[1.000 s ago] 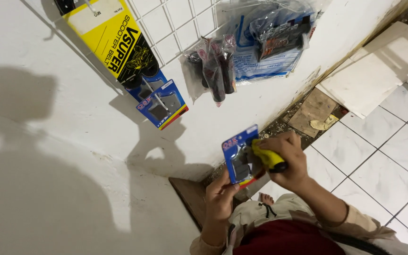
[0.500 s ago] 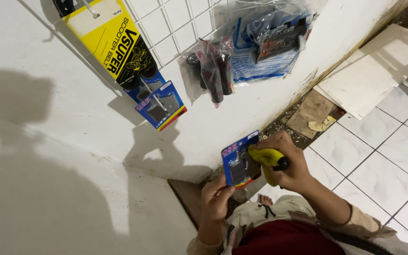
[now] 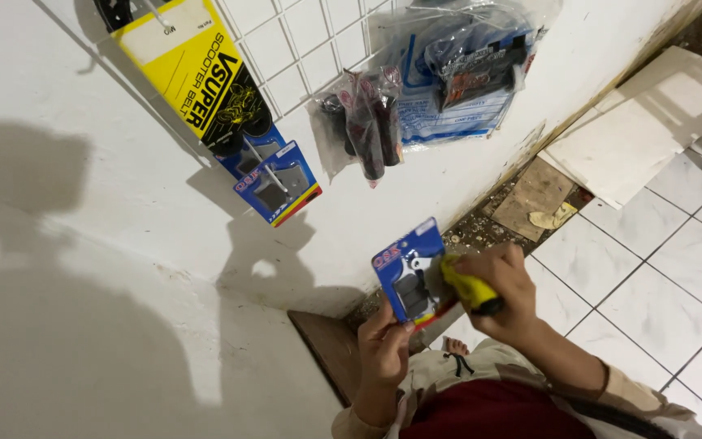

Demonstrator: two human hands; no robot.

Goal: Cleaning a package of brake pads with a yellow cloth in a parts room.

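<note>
My left hand (image 3: 385,348) holds a blue blister pack (image 3: 409,273) with dark pads inside by its lower edge. My right hand (image 3: 504,293) grips a yellow tool with a black end (image 3: 469,288) and presses its tip against the front of the pack. Both hands are low in the view, in front of the white wall (image 3: 107,268).
A white wire grid (image 3: 286,49) on the wall carries a yellow boxed belt (image 3: 197,77), a matching blue blister pack (image 3: 279,189), bagged dark grips (image 3: 366,122) and clear bags of parts (image 3: 457,73). A loose white tile (image 3: 619,146) and debris (image 3: 538,199) lie on the tiled floor (image 3: 660,301).
The pack and both hands have drifted slightly down and right in the view; the yellow tool stays pressed on the pack's front.
</note>
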